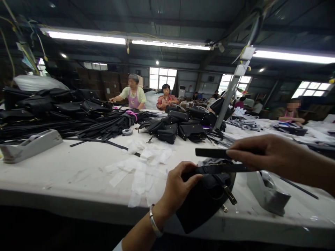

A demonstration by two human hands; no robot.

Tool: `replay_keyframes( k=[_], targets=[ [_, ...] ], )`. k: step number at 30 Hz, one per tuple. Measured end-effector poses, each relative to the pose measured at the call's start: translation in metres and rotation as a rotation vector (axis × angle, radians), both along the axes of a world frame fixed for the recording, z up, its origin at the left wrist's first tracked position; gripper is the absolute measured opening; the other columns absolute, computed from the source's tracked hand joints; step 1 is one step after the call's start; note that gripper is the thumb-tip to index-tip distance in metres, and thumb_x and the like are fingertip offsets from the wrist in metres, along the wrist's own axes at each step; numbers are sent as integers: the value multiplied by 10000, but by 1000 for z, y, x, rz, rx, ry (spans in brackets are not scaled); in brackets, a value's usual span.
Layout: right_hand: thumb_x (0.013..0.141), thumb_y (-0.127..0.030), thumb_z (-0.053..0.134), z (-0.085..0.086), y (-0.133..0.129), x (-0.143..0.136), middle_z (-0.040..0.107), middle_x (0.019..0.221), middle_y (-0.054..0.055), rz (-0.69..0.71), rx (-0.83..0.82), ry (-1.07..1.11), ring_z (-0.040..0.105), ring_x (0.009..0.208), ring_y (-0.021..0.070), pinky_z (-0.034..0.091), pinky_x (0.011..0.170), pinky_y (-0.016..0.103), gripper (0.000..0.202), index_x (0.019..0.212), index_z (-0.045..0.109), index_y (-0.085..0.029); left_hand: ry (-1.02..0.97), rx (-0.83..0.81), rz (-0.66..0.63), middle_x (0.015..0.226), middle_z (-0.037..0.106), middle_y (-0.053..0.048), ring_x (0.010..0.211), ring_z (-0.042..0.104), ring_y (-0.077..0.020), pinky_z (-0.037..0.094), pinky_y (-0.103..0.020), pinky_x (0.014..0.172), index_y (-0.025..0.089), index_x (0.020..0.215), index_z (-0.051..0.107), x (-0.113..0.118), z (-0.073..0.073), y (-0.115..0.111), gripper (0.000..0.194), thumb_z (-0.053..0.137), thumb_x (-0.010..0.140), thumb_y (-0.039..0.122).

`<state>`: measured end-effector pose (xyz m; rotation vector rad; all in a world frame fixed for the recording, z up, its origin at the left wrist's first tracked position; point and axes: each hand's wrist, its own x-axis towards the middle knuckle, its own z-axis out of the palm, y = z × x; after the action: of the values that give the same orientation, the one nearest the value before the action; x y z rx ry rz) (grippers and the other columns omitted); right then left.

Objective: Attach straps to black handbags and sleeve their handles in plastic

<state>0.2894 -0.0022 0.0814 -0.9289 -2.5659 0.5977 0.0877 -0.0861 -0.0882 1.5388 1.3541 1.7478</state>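
Leftmost, a grey tape dispenser (32, 146) sits on the pale worktop (86, 174), with a heap of black bags (49, 104) behind it. Long black straps (104, 129) lie to the right of that heap, bound near one end by a pink tie (133, 114). White paper scraps (141, 169) are strewn across the middle, a second bag pile (178, 127) beyond them; two persons are at the far side. The left hand (179, 184) is closed on the top edge of the black bag (200, 209), thumb and fingers pinching it. Said bag is tilted at the worktop's near edge, a metal clasp (230, 195) hanging on its right part. The right hand (264, 153) is pinched shut on a black strap (211, 153), its flat end pointing left above the bag. Rightmost, another dispenser (269, 195) stands just beside the bag.
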Motion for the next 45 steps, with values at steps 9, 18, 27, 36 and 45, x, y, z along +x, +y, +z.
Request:
replay_keyframes(
  k=[9,18,27,36,45],
  targets=[
    [861,-477,564,-29,5,-19,635,611,21,-16,58,-301,538,565,168,323,498,269,360,680,702,-198,-157,23,43,1035,742,-48,984,680,-218,531,-323,910,201,1102,697,6,-8,4,360,801,761,255],
    [835,-458,564,-22,19,-12,488,582,-10,-63,-90,-406,429,561,143,281,507,267,344,632,615,-184,-51,27,65,1027,766,-43,1085,663,-247,415,-431,1113,208,1043,749,5,-8,4,286,798,762,212],
    [873,-483,571,-35,17,-24,589,631,-10,125,-125,-434,500,589,137,331,535,243,348,738,690,-186,21,75,24,960,773,-27,1024,690,-223,448,-384,1080,206,1018,756,7,-6,1,281,815,743,198],
    [880,-500,551,-44,28,-30,499,582,-19,174,-253,-409,420,554,112,313,502,228,417,667,658,-158,-17,69,-20,990,747,-39,923,697,-189,543,-275,865,183,1019,747,5,-8,-3,263,801,762,205],
    [882,-494,562,-47,23,-29,649,664,14,229,-316,-402,547,618,149,383,573,244,391,781,735,-158,-3,65,-75,966,764,-55,936,702,-216,548,-307,885,183,989,767,7,-7,-4,281,833,716,186]
  ],
)
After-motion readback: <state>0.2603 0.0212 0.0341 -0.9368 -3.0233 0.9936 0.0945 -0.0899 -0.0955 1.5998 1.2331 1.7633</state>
